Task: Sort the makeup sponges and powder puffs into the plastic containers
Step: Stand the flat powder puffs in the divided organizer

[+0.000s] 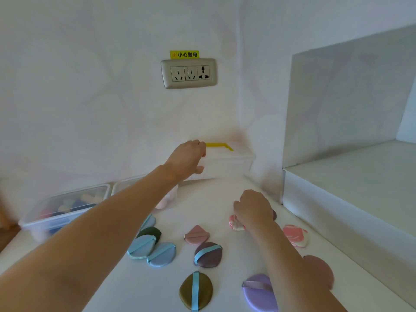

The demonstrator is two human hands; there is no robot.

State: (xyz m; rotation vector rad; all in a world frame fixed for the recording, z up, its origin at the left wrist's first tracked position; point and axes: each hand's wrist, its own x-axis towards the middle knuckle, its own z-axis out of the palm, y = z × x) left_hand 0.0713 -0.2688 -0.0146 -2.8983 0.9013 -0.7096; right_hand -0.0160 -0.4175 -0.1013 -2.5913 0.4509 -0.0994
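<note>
On the white table (216, 199), flat puffs (208, 254) lie all about. The right hand (253, 208) has its fingers (239, 211) curled round a pink swirly sponge (236, 224); it looks light and squishy, so a soft pinch at its sides should do. Back by the wall (90, 109), the left hand (188, 157) grips a clear box (229, 164) at its end, fingers on top, thumb below. That box looks smooth and slippy.

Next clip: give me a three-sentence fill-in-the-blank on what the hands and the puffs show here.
The left hand grips the clear box with the ____ handle.
The right hand holds a marbled sponge, pink and ____.
The olive puff has a ____ strap.
Missing words: yellow, white, blue.
</note>
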